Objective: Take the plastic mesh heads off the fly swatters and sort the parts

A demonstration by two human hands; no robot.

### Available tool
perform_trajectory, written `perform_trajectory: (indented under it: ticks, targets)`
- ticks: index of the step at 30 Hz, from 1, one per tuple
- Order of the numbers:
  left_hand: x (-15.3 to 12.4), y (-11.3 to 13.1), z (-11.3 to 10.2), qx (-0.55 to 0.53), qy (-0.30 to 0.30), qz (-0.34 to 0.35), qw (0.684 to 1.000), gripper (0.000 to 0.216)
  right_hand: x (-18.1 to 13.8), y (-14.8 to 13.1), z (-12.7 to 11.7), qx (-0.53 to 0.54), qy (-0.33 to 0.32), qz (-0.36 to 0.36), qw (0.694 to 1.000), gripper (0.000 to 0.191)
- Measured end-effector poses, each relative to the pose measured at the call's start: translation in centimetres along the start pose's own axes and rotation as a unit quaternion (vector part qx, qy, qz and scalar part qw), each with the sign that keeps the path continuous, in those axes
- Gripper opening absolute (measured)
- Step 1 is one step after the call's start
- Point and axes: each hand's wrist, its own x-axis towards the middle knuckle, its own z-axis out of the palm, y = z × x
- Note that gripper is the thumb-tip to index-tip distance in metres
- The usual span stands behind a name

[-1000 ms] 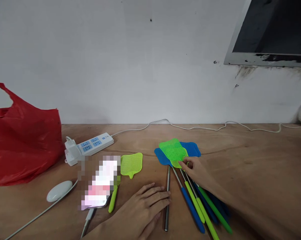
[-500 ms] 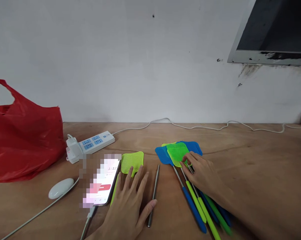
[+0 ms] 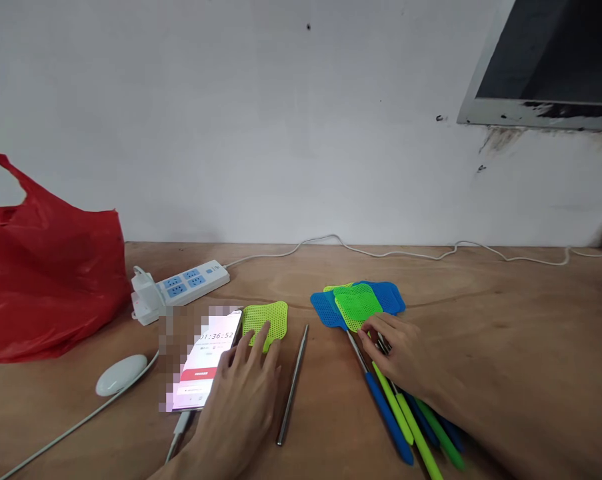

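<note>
My left hand point(image 3: 245, 393) lies with its fingers stretched out over the lower part of a yellow-green fly swatter point(image 3: 265, 320), beside the phone; the swatter's handle is hidden beneath the hand. A thin metal rod point(image 3: 293, 387) rests slantwise just right of that hand. My right hand point(image 3: 393, 347) has thumb and fingertips pinched at the neck of a green fly swatter point(image 3: 358, 305) on top of a pile. Blue swatter heads point(image 3: 325, 310) spread out under it, and blue, yellow-green and green handles point(image 3: 388, 417) fan toward me below the right hand.
A lit phone point(image 3: 208, 363) on a cable lies by my left hand. Behind it is a white power strip point(image 3: 195, 280) with a plugged charger. A red plastic bag point(image 3: 55, 280) and a white oval object point(image 3: 122, 375) are on the left. A thin cord point(image 3: 391, 254) runs along the wall.
My left hand has shifted slightly left, toward the phone. The metal rod has moved left and away from the thumb. My right hand stays at the swatter pile.
</note>
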Motion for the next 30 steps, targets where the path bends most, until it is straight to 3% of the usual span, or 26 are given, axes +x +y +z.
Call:
perform_trajectory:
  ticks: [6,13,17,30]
  targets:
    - [-0.6,0.7,-0.6,-0.021,-0.054,0.072,0.996,0.068,-0.3,0.0,0.1,0.007,-0.010,0.021,1.000,0.018]
    - [0.7,-0.1,-1.8,0.020,-0.108,-0.013,0.994,0.032,-0.2,0.0,0.1,0.018,-0.008,0.013,1.000,0.018]
    - [0.8,0.0,-1.7,-0.039,-0.160,-0.032,0.986,0.030,-0.1,-0.1,0.1,0.011,-0.001,0.007,1.000,0.019]
    - [0.7,1.0,-1.8,-0.162,-0.180,-0.026,0.970,0.033,-0.4,-0.5,0.0,0.022,-0.016,0.003,1.000,0.018]
